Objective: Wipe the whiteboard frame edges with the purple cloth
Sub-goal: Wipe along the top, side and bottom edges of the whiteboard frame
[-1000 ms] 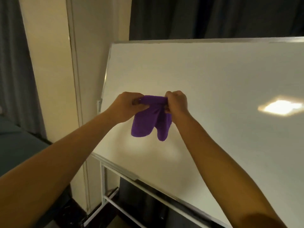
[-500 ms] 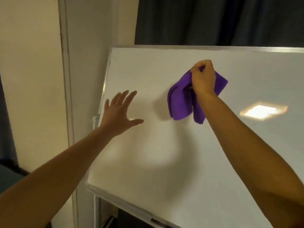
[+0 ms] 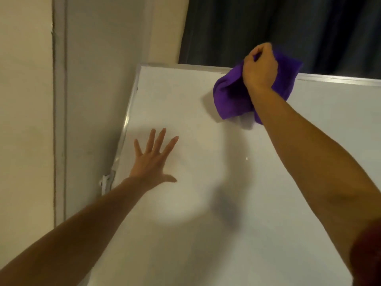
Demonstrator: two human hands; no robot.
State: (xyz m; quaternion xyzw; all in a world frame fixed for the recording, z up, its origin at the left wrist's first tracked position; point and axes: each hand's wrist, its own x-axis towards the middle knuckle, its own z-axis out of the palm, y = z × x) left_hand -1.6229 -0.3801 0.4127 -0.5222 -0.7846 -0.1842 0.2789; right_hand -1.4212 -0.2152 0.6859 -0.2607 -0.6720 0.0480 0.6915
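Note:
The whiteboard (image 3: 206, 203) fills the lower right of the view, tilted back, with a thin silver frame. Its top frame edge (image 3: 338, 80) runs to the right and its left frame edge (image 3: 125, 129) slopes down. My right hand (image 3: 260, 66) grips the bunched purple cloth (image 3: 231, 98) at the top frame edge; the cloth drapes over the edge and hangs down onto the board. My left hand (image 3: 153, 159) lies flat on the board with fingers spread, close to the left frame edge.
A cream wall with a grey door frame (image 3: 59, 112) stands to the left. Dark curtains (image 3: 288, 27) hang behind the board's top. A white bracket (image 3: 106, 182) sticks out at the left frame edge.
Both hands held the cloth at first. My left hand let go and came to lie flat on the board. My right hand carried the cloth up to the top frame edge.

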